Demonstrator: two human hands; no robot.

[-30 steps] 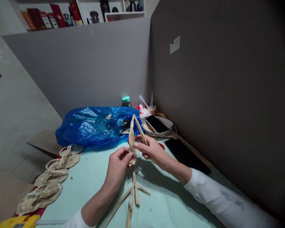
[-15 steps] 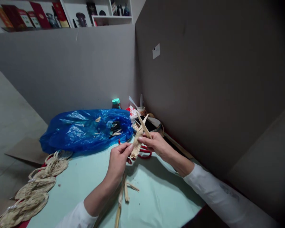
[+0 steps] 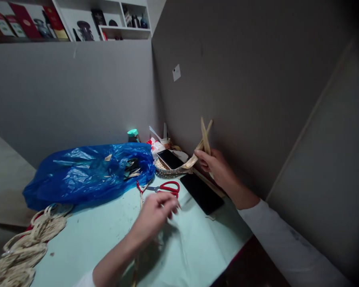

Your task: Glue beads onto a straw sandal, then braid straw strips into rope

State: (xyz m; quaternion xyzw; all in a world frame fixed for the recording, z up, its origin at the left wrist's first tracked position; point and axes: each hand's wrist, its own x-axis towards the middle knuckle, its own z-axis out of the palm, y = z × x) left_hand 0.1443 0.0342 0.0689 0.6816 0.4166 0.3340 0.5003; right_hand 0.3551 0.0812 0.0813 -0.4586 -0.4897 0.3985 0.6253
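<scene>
My right hand [image 3: 214,163] is raised at the right, closed round pale dried husk strips [image 3: 205,137]. Two narrow ends stick up above the fingers, and a wider piece points down to the left. Over the front of the table is my left hand [image 3: 158,211], its fingers curled and smeared by motion, so what they hold, if anything, cannot be made out. Just beyond it lie scissors with red handles [image 3: 169,186]. A plaited husk strand with a red end [image 3: 140,189] runs beside them and passes behind my left hand.
A blue plastic bag [image 3: 83,167] lies at the back left. Woven husk pieces [image 3: 26,247] line the left edge. A black phone [image 3: 202,193] lies at the right; another phone [image 3: 170,158] rests on a basket [image 3: 164,170]. Grey partitions [image 3: 107,91] stand behind.
My right hand has moved right and up with the husk strips. My left hand has let go of them and come down. The scissors and black phone now show more fully.
</scene>
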